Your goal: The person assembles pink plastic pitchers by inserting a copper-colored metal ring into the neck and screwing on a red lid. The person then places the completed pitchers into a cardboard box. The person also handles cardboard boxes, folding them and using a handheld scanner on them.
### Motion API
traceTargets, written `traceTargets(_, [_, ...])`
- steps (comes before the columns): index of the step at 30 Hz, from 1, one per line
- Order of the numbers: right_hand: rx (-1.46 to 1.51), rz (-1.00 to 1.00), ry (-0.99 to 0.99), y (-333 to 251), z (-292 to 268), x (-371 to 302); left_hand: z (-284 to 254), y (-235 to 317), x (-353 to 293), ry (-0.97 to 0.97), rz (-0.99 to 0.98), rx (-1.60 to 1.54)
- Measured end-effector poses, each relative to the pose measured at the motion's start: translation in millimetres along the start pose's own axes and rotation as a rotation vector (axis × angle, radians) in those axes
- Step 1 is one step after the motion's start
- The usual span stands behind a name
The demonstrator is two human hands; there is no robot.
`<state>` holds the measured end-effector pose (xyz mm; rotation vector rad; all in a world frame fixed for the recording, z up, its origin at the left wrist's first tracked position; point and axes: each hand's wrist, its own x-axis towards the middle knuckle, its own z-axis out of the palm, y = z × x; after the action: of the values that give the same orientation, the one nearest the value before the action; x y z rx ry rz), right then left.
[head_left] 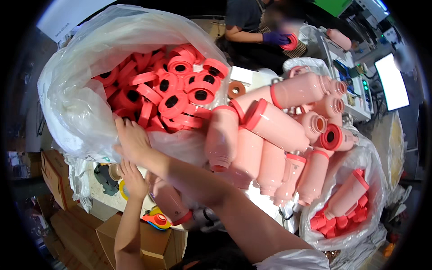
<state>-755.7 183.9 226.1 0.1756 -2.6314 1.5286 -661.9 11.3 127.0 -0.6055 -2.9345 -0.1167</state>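
My right hand (134,140) reaches across to the front rim of a large clear plastic bag (76,99). Its fingers are stretched out against the plastic, tips beside the red lids, thumb apart. Below it, my left hand (133,179) rests with extended fingers at the bag's lower edge. Inside the bag lie many red round lids (173,101), several showing black centres. Under my right forearm, partly hidden, lies a pink bottle (167,200) with a red base.
Pink bottles (281,128) are piled on the right. Beyond them, a smaller bag (375,198) holds red caps and a bottle. Cardboard boxes (74,229) stand lower left, near colourful rings (157,219). At the back, another person's purple-gloved hand (275,38) holds a red ring-shaped part (291,42).
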Motion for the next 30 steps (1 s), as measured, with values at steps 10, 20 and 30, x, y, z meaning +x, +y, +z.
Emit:
traceTargets(10, [-0.385,0.533,0.877,145.0,-167.5,-327.6,31.0,175.7,-74.1,0.153,0.138,-0.712])
traceTargets(20, [0.598,0.709,1.188,309.2,-290.5,-338.3,83.2,254.8,-26.3,0.054,-0.435,-0.908])
traceTargets(30, [0.143,0.081,1.46,229.2,-234.3,-539.1,99.5,238.9,-226.8,0.431,-0.261,-0.708])
